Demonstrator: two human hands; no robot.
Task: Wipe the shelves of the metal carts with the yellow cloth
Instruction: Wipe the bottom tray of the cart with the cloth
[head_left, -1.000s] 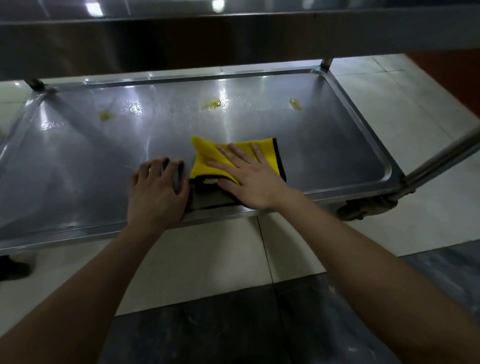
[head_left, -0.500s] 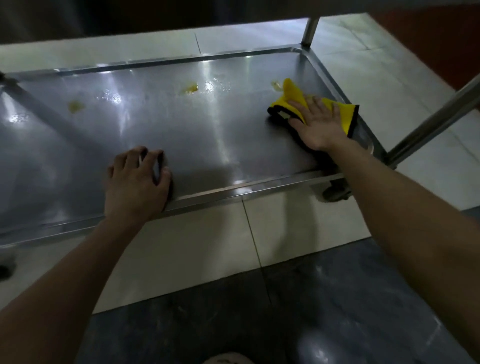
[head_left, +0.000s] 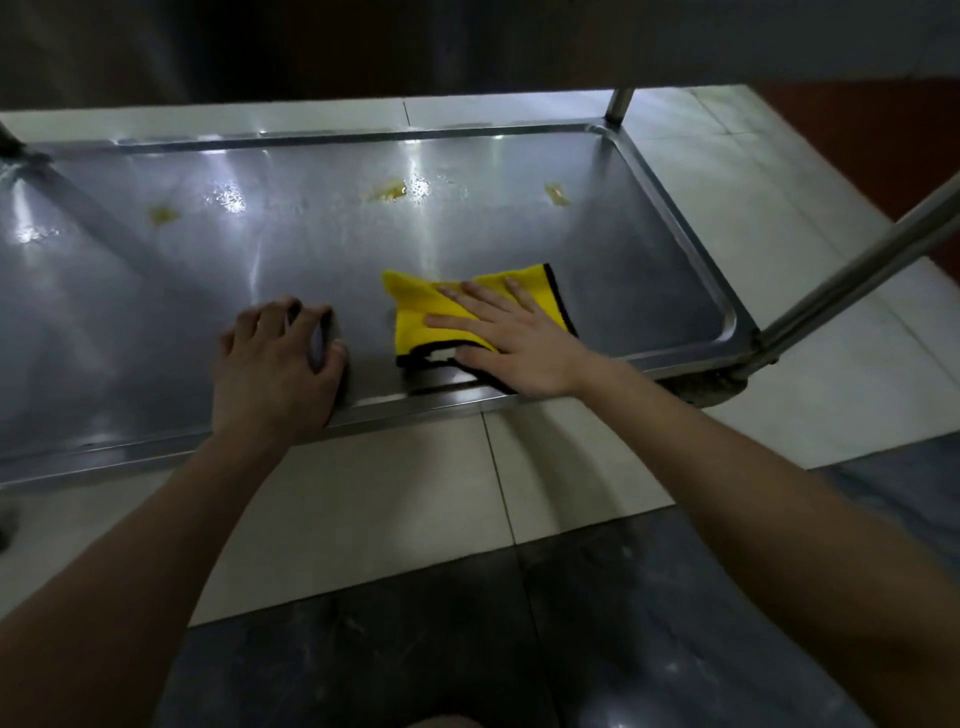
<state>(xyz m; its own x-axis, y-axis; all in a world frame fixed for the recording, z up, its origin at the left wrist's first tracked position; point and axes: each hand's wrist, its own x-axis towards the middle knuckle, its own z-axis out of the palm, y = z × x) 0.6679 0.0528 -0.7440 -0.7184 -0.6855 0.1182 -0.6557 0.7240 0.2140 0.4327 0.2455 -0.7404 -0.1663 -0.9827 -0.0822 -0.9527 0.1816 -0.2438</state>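
Note:
A low metal cart shelf (head_left: 519, 239) with a raised rim lies in front of me. On it, near the front edge, sits the folded yellow cloth (head_left: 423, 317) with black trim. My right hand (head_left: 511, 340) presses flat on the cloth with straight, spread fingers. My left hand (head_left: 275, 364) rests over the shelf's front rim to the left of the cloth, fingers bent down onto the steel. Three yellowish stains (head_left: 389, 191) mark the far half of the shelf, with water droplets around them.
The cart's upper shelf (head_left: 467, 36) hangs overhead across the top of the view. Upright posts stand at the far right corner (head_left: 621, 104) and the near right corner (head_left: 857, 270), with a caster (head_left: 711, 387) below. Pale and dark floor tiles (head_left: 389, 509) lie under my arms.
My right hand slid the cloth from the front middle to the far right corner and back toward the front middle. My left hand stayed on the front rim.

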